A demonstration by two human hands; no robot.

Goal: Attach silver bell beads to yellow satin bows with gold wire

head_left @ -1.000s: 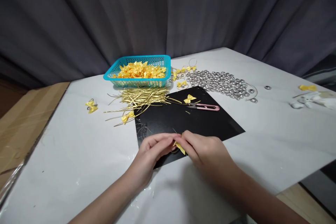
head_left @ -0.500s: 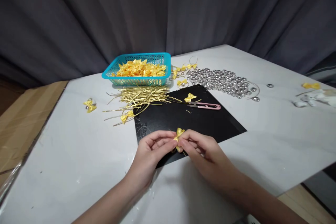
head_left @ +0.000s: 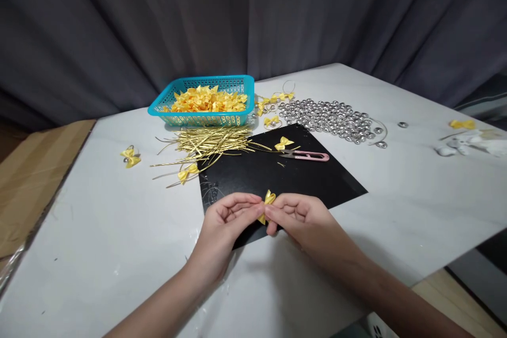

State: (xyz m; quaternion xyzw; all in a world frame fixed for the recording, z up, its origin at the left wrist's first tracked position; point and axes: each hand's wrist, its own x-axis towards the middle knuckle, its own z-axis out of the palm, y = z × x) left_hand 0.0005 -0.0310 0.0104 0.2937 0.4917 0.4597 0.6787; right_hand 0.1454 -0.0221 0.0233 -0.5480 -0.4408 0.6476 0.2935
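A yellow ribbon bow is pinched between my two hands, above the near part of a black mat. My left hand grips it from the left with thumb and forefinger. From the other side, my right hand presses its thumb and fingers on the bow's middle. The fingertips hide the bow's centre. Farther up the mat lie pink-handled thread snips and another yellow bow.
Behind the mat stands a blue basket of yellow bows. Gold wire ties lie in front of it. Silver beads spread at the back right. A bow with a bead sits on the left, and cardboard borders the table.
The bow has turned in my fingers and now shows more edge-on. My right fingers have shifted around it. The whole view has moved slightly.
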